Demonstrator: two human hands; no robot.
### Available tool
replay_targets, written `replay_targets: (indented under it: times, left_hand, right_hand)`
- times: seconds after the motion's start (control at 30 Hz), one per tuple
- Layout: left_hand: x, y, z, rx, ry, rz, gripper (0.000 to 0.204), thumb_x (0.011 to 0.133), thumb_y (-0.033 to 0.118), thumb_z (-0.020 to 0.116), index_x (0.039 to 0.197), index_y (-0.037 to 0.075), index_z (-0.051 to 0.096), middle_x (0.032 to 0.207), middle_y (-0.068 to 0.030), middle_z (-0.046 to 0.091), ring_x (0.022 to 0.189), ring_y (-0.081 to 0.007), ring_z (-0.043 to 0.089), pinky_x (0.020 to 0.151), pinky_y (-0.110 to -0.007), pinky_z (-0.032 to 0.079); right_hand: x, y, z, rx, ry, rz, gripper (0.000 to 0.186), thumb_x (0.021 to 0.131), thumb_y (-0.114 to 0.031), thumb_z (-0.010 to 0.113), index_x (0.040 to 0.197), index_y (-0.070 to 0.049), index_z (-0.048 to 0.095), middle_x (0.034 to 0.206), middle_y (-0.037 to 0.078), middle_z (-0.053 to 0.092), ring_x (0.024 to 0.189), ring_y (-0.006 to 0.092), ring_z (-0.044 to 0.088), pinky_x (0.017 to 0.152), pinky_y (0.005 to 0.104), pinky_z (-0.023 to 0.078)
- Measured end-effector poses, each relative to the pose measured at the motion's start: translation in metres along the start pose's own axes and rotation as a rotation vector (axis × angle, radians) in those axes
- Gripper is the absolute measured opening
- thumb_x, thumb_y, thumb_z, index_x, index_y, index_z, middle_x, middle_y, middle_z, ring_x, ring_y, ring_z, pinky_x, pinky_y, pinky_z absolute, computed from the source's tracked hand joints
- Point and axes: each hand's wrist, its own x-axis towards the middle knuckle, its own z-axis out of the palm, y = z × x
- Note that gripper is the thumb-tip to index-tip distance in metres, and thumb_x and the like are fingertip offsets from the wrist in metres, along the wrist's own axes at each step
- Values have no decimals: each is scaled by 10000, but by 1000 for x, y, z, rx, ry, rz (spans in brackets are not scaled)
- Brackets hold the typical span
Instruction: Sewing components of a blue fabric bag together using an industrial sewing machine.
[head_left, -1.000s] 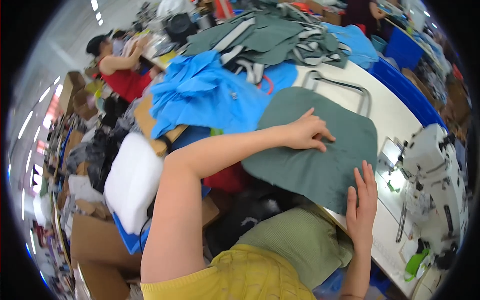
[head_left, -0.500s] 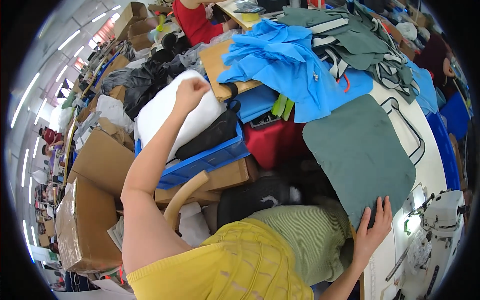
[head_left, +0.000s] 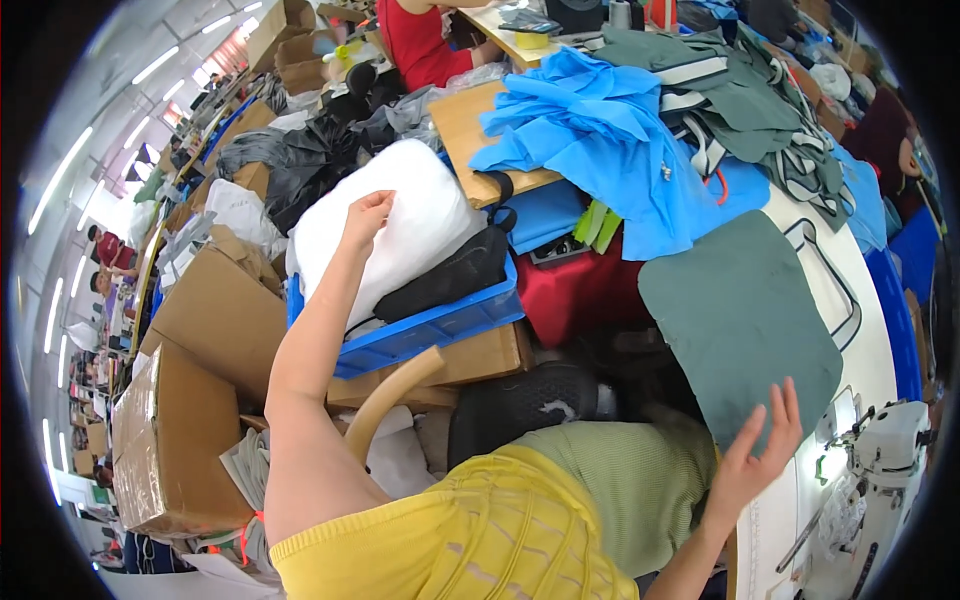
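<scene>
My left hand [head_left: 366, 218] is raised in front of a white padded bundle [head_left: 432, 205], its fingertips pinched together. Whatever is between them, if anything, is too small to make out. On the right, my right hand [head_left: 757, 458] has its fingers stretched and spread at the near edge of a dark green fabric panel [head_left: 745, 310] with rounded corners. It holds nothing; whether the palm touches the panel I cannot tell. The panel lies flat over the white table's [head_left: 872, 290] edge and hangs partly toward my lap. A loop of dark-edged white binding [head_left: 835, 275] lies beyond it.
A white sewing machine [head_left: 885, 450] stands at the right. Crumpled blue fabric [head_left: 590, 120] and a heap of green trimmed pieces [head_left: 740, 100] lie at the back. A blue crate [head_left: 435, 325] and cardboard boxes [head_left: 190, 450] fill the left. Another person in red [head_left: 420, 40] sits beyond.
My right hand has lifted off the green panel, fingers spreading more. My left hand stays raised and pinched, slightly lower. The whole view has shifted a little.
</scene>
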Motion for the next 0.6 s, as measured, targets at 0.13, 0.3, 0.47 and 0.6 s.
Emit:
replay_targets:
  times: [0.13, 0.3, 0.47, 0.6]
  left_hand:
    - [-11, 6, -12, -47, -123, -33, 110, 1011, 216, 702, 1073, 145, 759, 894, 101, 665, 812, -34, 554, 747, -235, 409]
    - [-28, 18, -2, -289, -484, -27, 134, 1045, 276, 685, 1031, 143, 689, 890, 108, 616, 839, -27, 557, 809, -224, 457]
    - [-20, 41, -39, -432, -447, -7, 116, 1081, 224, 610, 1064, 122, 663, 955, 82, 636, 876, -35, 586, 858, -257, 510]
    - [13, 54, -77, -621, 132, 31, 273, 1061, 131, 527, 1247, 20, 692, 1143, -82, 731, 1028, -180, 706, 919, -335, 580]
  right_hand:
    - [31, -94, 82, 397, -222, -388, 337, 923, -38, 687, 1259, -19, 685, 1388, 170, 646, 1262, 350, 617, 1072, 457, 477]
    - [42, -211, 221, 634, -452, -834, 551, 912, -118, 715, 1434, -30, 561, 1576, 159, 481, 1440, 357, 482, 1128, 480, 433]
    - [19, -215, 314, 217, -699, -933, 383, 1001, -365, 633, 1251, -80, 689, 1308, 99, 697, 1301, 291, 596, 1116, 458, 407]
    - [20, -210, 317, 223, -674, -926, 347, 993, -369, 652, 1154, -71, 725, 1175, 95, 738, 1230, 287, 631, 1107, 463, 412]
